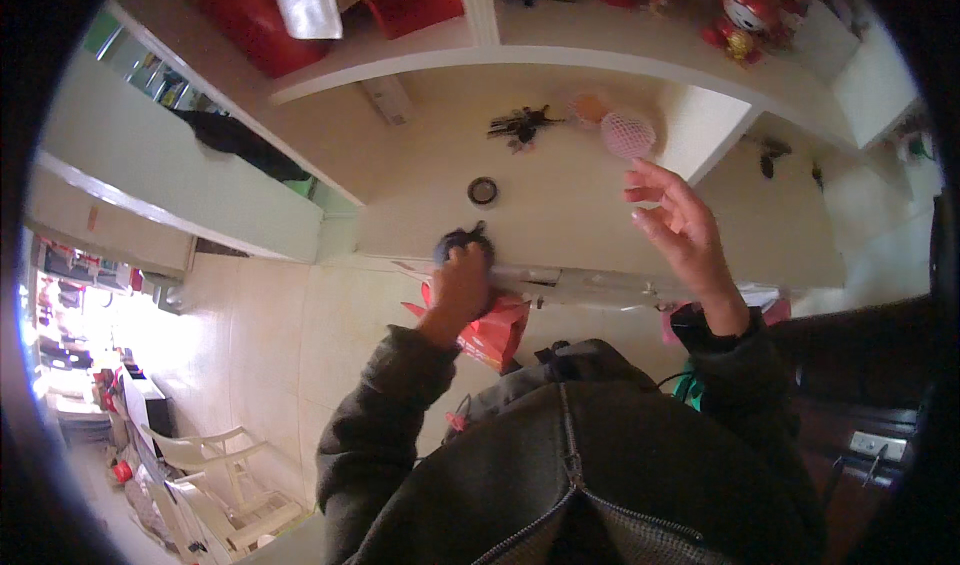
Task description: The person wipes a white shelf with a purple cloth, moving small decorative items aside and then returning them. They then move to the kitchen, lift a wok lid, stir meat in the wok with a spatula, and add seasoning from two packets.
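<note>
My left hand (460,283) is closed on a dark bunched cloth (463,243) near the front edge of the pale counter (590,205). Just beyond the cloth lies a dark ring like a tape roll (482,191). My right hand (683,227) is raised over the counter's right part, fingers apart and curved, holding nothing. Beyond its fingertips sits a pink foam fruit net (628,135), beside an orange round thing (588,108) in a similar net. Further back is a tangle of small black pieces (522,125), whose kind I cannot make out.
A red plastic bag (497,330) hangs below the counter edge by my left wrist. An upright divider (715,135) stands right of the nets. The upper shelf (590,57) holds red figurines (748,15) and a red container (258,20). A pale chair (225,475) stands lower left.
</note>
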The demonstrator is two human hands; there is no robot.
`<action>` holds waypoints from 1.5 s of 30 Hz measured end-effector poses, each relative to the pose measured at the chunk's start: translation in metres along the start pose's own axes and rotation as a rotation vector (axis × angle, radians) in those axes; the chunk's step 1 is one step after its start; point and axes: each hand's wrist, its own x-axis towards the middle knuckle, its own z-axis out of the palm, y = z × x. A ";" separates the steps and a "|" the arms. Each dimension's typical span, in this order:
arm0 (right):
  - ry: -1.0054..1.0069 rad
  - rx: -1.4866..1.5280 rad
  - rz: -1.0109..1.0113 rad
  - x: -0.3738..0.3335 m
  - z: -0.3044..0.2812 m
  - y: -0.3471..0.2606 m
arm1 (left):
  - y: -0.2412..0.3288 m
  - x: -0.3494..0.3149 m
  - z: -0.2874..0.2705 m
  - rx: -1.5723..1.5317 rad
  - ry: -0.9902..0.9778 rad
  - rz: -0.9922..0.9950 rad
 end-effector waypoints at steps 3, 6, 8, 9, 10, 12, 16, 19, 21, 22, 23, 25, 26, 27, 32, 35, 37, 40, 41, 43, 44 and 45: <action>-0.034 -0.100 0.062 -0.013 -0.005 0.018 | 0.044 0.010 0.000 -0.204 0.053 0.220; -0.211 -0.325 0.221 -0.029 -0.007 0.039 | 0.084 0.018 -0.016 -0.584 0.022 0.330; -0.294 -0.415 0.216 -0.039 -0.002 0.050 | 0.106 0.013 -0.024 -0.746 -0.054 0.278; -0.310 -0.417 0.149 -0.042 0.002 0.054 | 0.115 0.010 -0.026 -0.840 -0.067 0.274; -0.337 -0.440 0.131 -0.044 0.004 0.057 | 0.123 0.006 -0.029 -0.836 -0.087 0.285; -0.329 -0.403 0.047 -0.041 0.009 0.062 | 0.129 -0.002 -0.036 -0.931 -0.199 0.320; -0.249 -0.465 -0.095 -0.018 0.021 0.072 | 0.114 -0.022 -0.059 -1.043 -0.193 0.307; -0.214 -0.705 -0.180 -0.003 0.045 0.091 | 0.087 -0.042 -0.074 -1.313 -0.048 0.134; -0.246 -0.901 -0.241 0.005 0.065 0.110 | 0.065 -0.052 -0.081 -1.268 0.051 0.108; -0.335 -0.978 -0.276 0.001 0.068 0.121 | 0.054 -0.056 -0.081 -1.181 0.090 0.095; -0.409 -1.035 -0.291 -0.001 0.067 0.131 | 0.045 -0.058 -0.079 -1.091 0.104 0.047; -0.286 -1.040 -0.396 -0.007 0.065 0.149 | 0.028 -0.065 -0.074 -1.150 0.103 0.026; -0.296 -1.057 -0.369 -0.015 0.051 0.155 | 0.020 -0.068 -0.070 -1.140 0.105 0.006; -0.296 -1.074 -0.353 -0.025 0.036 0.160 | 0.012 -0.071 -0.065 -1.115 0.107 -0.002; -0.281 -1.215 -0.179 -0.083 -0.077 0.159 | -0.011 -0.079 -0.041 -1.081 0.076 -0.214; -0.155 -1.180 -0.011 -0.127 -0.150 0.156 | -0.017 -0.084 -0.030 -1.098 0.067 -0.226; -0.050 -1.272 0.078 -0.148 -0.188 0.160 | -0.019 -0.086 -0.025 -1.088 0.061 -0.227; 0.077 -1.340 0.236 -0.166 -0.230 0.167 | -0.020 -0.089 -0.022 -1.103 0.067 -0.203; 0.163 -1.319 0.266 -0.170 -0.238 0.168 | -0.020 -0.090 -0.022 -1.105 0.074 -0.236; 0.312 -1.266 0.417 -0.174 -0.245 0.170 | -0.019 -0.090 -0.021 -1.121 0.079 -0.213; 0.403 -1.205 0.381 -0.176 -0.242 0.170 | -0.019 -0.091 -0.021 -1.112 0.077 -0.228; 0.421 -1.208 0.333 -0.176 -0.234 0.170 | -0.018 -0.091 -0.021 -1.102 0.072 -0.231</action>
